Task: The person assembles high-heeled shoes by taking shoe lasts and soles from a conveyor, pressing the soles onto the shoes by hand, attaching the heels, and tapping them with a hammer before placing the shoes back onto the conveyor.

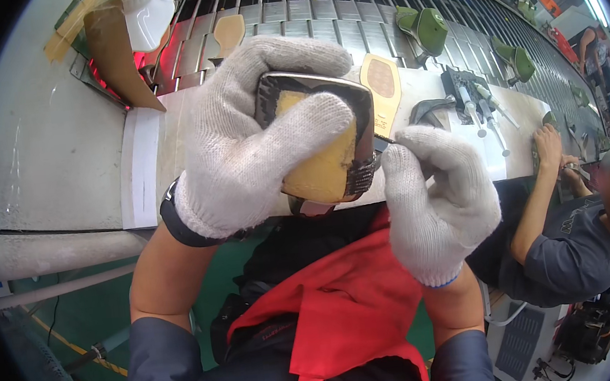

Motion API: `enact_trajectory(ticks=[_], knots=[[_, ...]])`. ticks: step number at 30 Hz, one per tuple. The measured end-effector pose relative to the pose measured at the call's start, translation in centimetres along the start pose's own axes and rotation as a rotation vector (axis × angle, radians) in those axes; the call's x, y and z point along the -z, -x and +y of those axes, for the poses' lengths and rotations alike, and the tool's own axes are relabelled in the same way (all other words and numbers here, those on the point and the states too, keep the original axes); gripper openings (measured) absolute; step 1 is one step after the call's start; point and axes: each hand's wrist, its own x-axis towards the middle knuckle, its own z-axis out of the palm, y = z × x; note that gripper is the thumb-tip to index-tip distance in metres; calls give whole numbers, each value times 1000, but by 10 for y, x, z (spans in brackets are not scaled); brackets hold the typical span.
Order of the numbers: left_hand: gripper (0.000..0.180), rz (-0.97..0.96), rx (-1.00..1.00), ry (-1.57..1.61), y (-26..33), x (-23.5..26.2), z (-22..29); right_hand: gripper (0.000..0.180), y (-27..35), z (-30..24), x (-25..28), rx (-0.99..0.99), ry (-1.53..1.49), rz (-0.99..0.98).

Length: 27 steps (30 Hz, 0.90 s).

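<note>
Over the workbench's (529, 155) near edge, the left hand (242, 145) clamps the dark-rimmed, yellow-faced piece (328, 159), thumb across the face, presumably for steadiness. The right hand's (442, 199) thumb and forefinger nearly meet at a thin dark strip (383, 139); grip cannot be confirmed. Syringes (487, 114) stand apart, leaving rightward clearance.

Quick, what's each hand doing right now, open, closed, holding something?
Left hand: closed on a black-and-yellow piece.
Right hand: curled, thumb and forefinger close together beside that piece; whether it pinches anything cannot be told.
</note>
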Motion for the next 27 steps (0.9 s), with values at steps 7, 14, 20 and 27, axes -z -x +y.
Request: enact_trajectory(ticks=[7,14,20,27], knots=[[45,-34,31,64,-2,2,-1,14,-3,10,0,-43,39,-18],[43,39,11,-37,-2,-1,-2,17,-7,-8,5,-27,33,-70],[42,80,-13,-94,1,-9,0,21,-6,-8,1,52,124,-55],[42,141,-68,-189,3,-16,-2,28,-8,-3,0,150,238,-52]])
